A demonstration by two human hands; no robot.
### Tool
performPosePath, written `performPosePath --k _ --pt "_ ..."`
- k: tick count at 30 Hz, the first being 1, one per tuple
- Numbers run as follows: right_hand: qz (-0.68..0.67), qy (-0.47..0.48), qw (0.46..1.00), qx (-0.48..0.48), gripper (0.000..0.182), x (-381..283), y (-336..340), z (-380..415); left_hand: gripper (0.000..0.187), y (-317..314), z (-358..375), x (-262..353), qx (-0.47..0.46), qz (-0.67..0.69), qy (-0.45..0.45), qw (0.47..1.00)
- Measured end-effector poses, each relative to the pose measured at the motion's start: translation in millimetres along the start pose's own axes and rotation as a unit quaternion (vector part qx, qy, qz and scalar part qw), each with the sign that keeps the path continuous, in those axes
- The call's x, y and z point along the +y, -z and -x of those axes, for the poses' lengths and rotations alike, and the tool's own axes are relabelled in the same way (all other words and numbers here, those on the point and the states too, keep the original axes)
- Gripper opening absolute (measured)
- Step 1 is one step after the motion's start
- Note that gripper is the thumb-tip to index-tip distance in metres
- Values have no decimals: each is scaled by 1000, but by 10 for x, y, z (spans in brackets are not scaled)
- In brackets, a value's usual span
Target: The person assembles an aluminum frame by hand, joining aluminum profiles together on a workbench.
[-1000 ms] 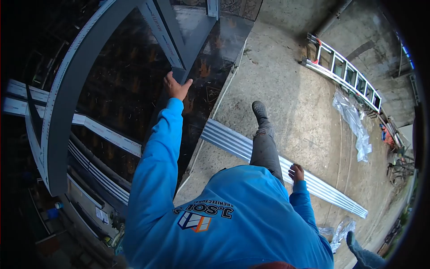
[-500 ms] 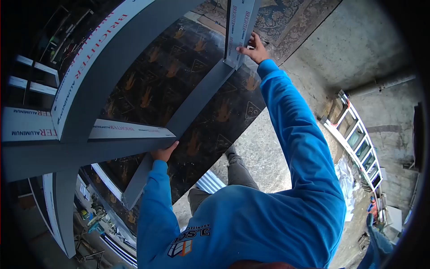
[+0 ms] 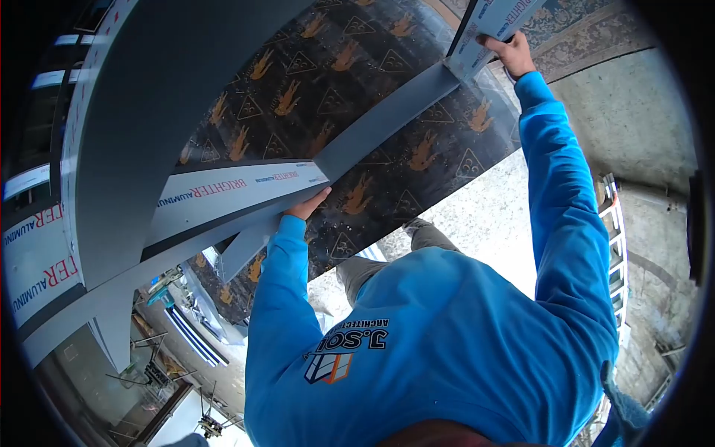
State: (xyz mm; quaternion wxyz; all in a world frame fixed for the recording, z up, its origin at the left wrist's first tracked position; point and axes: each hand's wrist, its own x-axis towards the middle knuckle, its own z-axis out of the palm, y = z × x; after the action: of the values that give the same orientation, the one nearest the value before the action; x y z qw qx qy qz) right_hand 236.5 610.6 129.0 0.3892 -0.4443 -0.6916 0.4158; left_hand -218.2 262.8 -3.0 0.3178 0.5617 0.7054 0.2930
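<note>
A large dark grey aluminum frame (image 3: 387, 123) with white printed protective film on its bars stands tilted over a black board. My left hand (image 3: 307, 205) is closed around the bar at a joint, its fingers partly hidden under the profile. Up at the top right, my right hand (image 3: 512, 56) grips a film-covered bar (image 3: 484, 37) of the same frame, thumb on the printed face and the other fingers around the far edge. A wide grey bar (image 3: 186, 89) of the frame runs close to the camera on the left.
Beneath the frame lies the black board (image 3: 357, 194) printed with orange figures and triangles. A patterned carpet (image 3: 588, 37) is at the top right. A white ladder-like frame (image 3: 617, 253) leans by the right wall. Striped white profiles (image 3: 190, 335) and stands (image 3: 153, 372) are at lower left.
The view has turned and brightened. The frame and both hands now appear farther right, with the left hand also higher. Both hands have kept their hold on the bars.
</note>
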Motion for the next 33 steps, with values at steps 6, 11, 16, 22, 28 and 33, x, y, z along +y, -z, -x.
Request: performPosePath --k 6,11,16,22,28,33 --pt "-2 27 1000 16 38 -36 3 17 47 -43 -37 -176 34 39 -73 996" --pt "26 29 999 25 38 26 -32 11 45 -45 11 -115 13 101 -12 995" --pt "-2 19 1000 21 37 -92 -55 41 45 -73 2 -113 38 105 -22 993" --pt "64 31 996 55 40 -134 -57 9 47 -75 -14 93 40 167 8 985" --pt "58 14 997 50 41 -18 -90 23 50 -100 -57 86 54 124 15 991" --pt "30 27 999 24 37 12 -50 -8 48 -132 -68 25 47 161 9 986"
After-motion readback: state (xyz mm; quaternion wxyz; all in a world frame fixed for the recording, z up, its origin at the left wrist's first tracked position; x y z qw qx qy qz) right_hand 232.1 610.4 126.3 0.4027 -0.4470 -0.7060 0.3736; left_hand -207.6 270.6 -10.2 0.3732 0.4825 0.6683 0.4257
